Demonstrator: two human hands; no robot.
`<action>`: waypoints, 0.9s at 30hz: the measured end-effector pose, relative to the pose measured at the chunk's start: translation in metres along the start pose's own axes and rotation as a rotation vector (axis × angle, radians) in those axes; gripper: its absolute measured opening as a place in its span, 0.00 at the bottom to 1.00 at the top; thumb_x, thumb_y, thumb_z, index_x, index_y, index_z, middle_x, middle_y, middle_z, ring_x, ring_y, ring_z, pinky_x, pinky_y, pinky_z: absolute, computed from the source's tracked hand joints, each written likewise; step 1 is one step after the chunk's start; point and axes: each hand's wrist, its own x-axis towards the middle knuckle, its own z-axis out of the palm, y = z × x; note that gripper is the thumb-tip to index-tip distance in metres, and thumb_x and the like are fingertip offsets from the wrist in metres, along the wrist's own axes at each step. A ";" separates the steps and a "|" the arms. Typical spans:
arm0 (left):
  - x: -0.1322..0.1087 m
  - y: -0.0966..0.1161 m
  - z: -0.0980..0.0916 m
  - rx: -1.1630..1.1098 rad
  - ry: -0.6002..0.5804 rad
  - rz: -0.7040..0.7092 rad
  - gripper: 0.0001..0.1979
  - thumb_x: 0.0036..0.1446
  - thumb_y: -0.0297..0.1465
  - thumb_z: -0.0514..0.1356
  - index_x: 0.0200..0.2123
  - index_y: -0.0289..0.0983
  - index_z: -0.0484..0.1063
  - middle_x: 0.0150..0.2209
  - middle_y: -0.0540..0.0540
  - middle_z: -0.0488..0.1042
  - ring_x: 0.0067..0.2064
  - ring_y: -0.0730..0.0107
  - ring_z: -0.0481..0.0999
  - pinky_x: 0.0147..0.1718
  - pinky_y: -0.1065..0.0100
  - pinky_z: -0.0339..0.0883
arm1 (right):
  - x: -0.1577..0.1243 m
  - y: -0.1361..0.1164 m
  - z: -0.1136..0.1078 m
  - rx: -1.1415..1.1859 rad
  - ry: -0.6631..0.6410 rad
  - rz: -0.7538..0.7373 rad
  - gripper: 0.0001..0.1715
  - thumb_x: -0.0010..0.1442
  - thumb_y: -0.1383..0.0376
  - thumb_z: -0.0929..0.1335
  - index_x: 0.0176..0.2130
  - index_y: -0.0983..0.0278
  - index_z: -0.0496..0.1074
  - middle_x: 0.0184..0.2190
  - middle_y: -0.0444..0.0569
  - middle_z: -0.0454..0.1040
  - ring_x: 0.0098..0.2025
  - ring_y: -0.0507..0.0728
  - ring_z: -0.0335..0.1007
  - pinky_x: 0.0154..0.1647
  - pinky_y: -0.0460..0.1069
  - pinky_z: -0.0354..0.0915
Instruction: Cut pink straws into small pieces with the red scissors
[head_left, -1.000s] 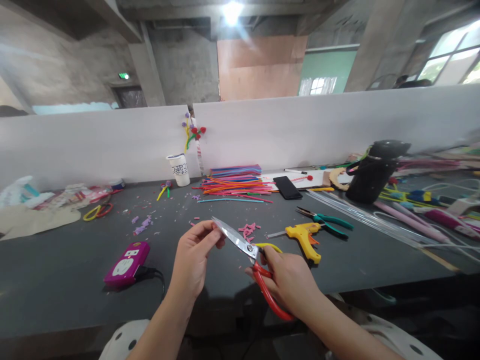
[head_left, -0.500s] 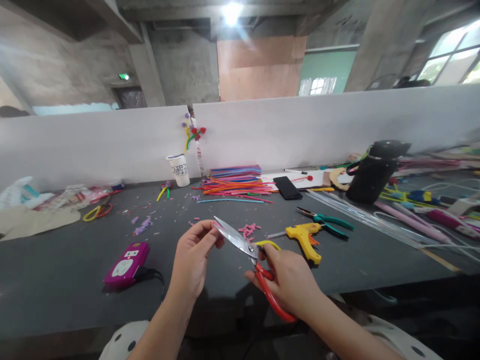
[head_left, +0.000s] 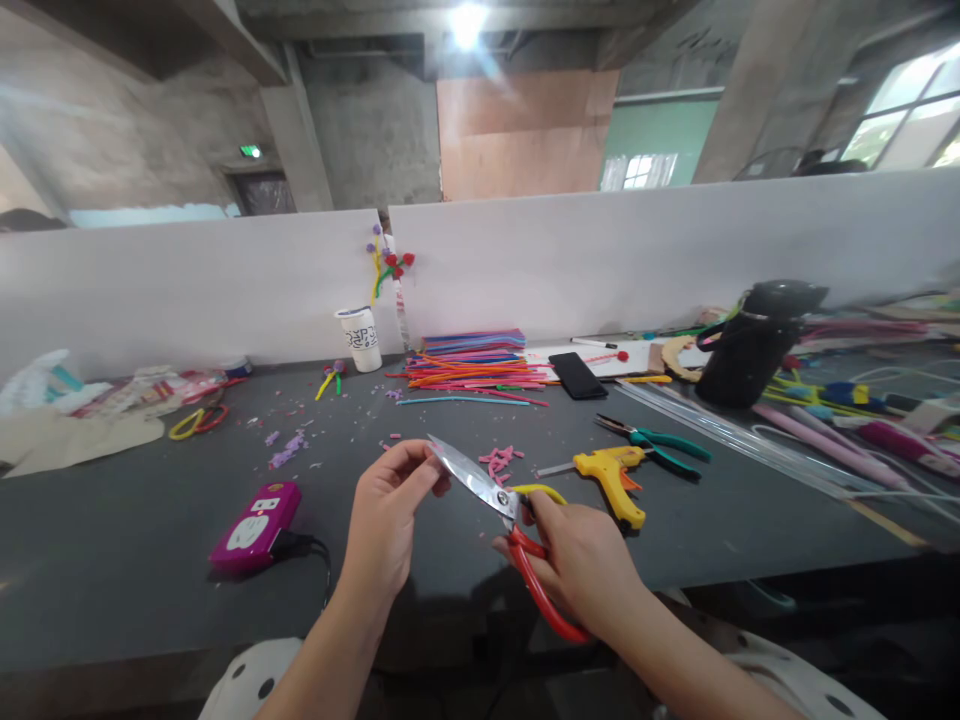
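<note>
My right hand (head_left: 581, 555) grips scissors (head_left: 472, 477) with one red handle and one yellow one. Their blades point up and left, and the tips reach the fingertips of my left hand (head_left: 390, 505). Thumb and forefinger of that hand are pinched together on a tiny pink bit, seemingly a piece of pipe cleaner, almost wholly hidden by the fingers and blade. Beyond the blades lies a small heap of cut pink pipe cleaner pieces (head_left: 500, 461) on the dark table (head_left: 165, 610).
Right of the heap lie a yellow glue gun (head_left: 611, 475) and green-handled pliers (head_left: 664, 447). Farther back are bundled pipe cleaners (head_left: 480, 370), a phone (head_left: 577, 376), a paper cup (head_left: 360, 340) and a black thermos (head_left: 754, 345). A magenta device (head_left: 255, 528) with a cable sits left.
Both hands stay almost in place at the blade tips. The scissors' handles look spread slightly farther apart, and the whole view has shifted a little.
</note>
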 end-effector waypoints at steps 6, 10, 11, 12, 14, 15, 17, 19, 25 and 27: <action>0.000 -0.001 -0.001 -0.002 -0.006 0.023 0.03 0.44 0.28 0.60 0.26 0.35 0.71 0.23 0.51 0.69 0.25 0.78 0.65 0.26 0.75 0.59 | 0.000 -0.001 0.001 -0.023 -0.008 0.020 0.20 0.54 0.50 0.58 0.27 0.63 0.63 0.16 0.45 0.67 0.19 0.54 0.64 0.20 0.46 0.47; 0.000 0.002 0.001 0.030 -0.005 0.031 0.03 0.44 0.28 0.60 0.26 0.35 0.70 0.23 0.51 0.69 0.25 0.78 0.65 0.26 0.75 0.60 | 0.001 0.001 0.003 0.209 -0.081 0.138 0.19 0.52 0.50 0.60 0.24 0.62 0.61 0.14 0.41 0.64 0.17 0.51 0.60 0.18 0.44 0.46; -0.001 0.003 0.002 0.049 -0.002 0.030 0.03 0.44 0.28 0.60 0.25 0.35 0.70 0.23 0.51 0.69 0.25 0.77 0.65 0.26 0.75 0.60 | 0.002 0.001 0.002 0.313 -0.096 0.175 0.18 0.51 0.50 0.61 0.23 0.62 0.60 0.14 0.40 0.63 0.16 0.50 0.58 0.17 0.44 0.47; -0.002 0.003 0.002 0.078 0.000 0.029 0.03 0.43 0.28 0.60 0.25 0.35 0.70 0.22 0.51 0.69 0.25 0.77 0.65 0.26 0.75 0.60 | 0.004 0.001 0.001 0.429 -0.101 0.210 0.18 0.51 0.51 0.61 0.22 0.62 0.59 0.14 0.39 0.62 0.16 0.49 0.57 0.17 0.43 0.48; -0.004 0.001 0.005 0.176 -0.020 0.035 0.03 0.43 0.29 0.60 0.24 0.35 0.69 0.21 0.51 0.68 0.24 0.76 0.65 0.25 0.74 0.60 | 0.008 -0.001 -0.002 0.682 -0.099 0.275 0.17 0.50 0.53 0.62 0.22 0.62 0.58 0.14 0.39 0.60 0.15 0.48 0.55 0.16 0.43 0.50; -0.005 -0.001 0.007 0.244 -0.045 0.044 0.03 0.43 0.29 0.59 0.24 0.35 0.69 0.21 0.51 0.67 0.24 0.75 0.65 0.25 0.74 0.60 | 0.010 -0.002 -0.004 0.815 -0.096 0.322 0.16 0.50 0.53 0.62 0.22 0.62 0.58 0.15 0.38 0.60 0.14 0.47 0.53 0.15 0.43 0.51; -0.009 -0.006 0.011 0.395 -0.118 0.087 0.02 0.44 0.29 0.58 0.23 0.36 0.69 0.21 0.51 0.67 0.24 0.74 0.65 0.25 0.73 0.60 | 0.014 -0.004 -0.009 1.032 -0.120 0.424 0.14 0.49 0.54 0.63 0.25 0.63 0.59 0.17 0.39 0.62 0.11 0.45 0.50 0.12 0.42 0.51; -0.012 -0.012 0.015 0.520 -0.193 0.150 0.03 0.45 0.28 0.57 0.23 0.37 0.70 0.21 0.50 0.68 0.25 0.73 0.65 0.26 0.72 0.60 | 0.018 -0.007 -0.011 1.166 -0.105 0.494 0.12 0.47 0.56 0.64 0.27 0.63 0.61 0.17 0.38 0.63 0.10 0.45 0.50 0.09 0.42 0.50; -0.018 -0.022 0.022 0.645 -0.296 0.184 0.05 0.44 0.25 0.55 0.22 0.37 0.70 0.22 0.50 0.68 0.25 0.72 0.66 0.27 0.72 0.59 | 0.020 -0.005 -0.007 1.283 -0.135 0.421 0.08 0.47 0.62 0.65 0.26 0.63 0.62 0.15 0.35 0.60 0.10 0.43 0.50 0.08 0.39 0.49; -0.018 -0.021 0.022 0.610 -0.320 0.118 0.04 0.43 0.24 0.56 0.23 0.37 0.70 0.23 0.50 0.68 0.26 0.72 0.66 0.28 0.71 0.59 | 0.020 -0.004 -0.007 1.299 -0.155 0.414 0.07 0.47 0.63 0.65 0.26 0.64 0.61 0.15 0.35 0.59 0.10 0.43 0.50 0.08 0.39 0.49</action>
